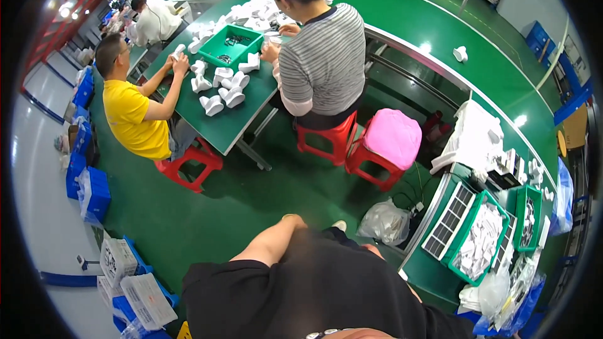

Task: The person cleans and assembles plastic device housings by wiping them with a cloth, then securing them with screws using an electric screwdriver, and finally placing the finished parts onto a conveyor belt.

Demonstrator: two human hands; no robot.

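Wearer's bent left arm (270, 245) points to 12 o'clock; both hands hidden, grip cannot be told; green bin (480, 238) of white parts at 3 o'clock untouched

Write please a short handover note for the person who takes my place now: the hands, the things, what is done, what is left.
Left hand: not in view.
Right hand: not in view. Only one bent bare arm shows over the black shirt.
Things: the green bin heaped with white parts stands on the bench at the right, beside a dark gridded panel. A clear bag lies on the floor near the bench.
Done: cannot tell; nothing shows in hand.
Left: probably the white parts in the bin.
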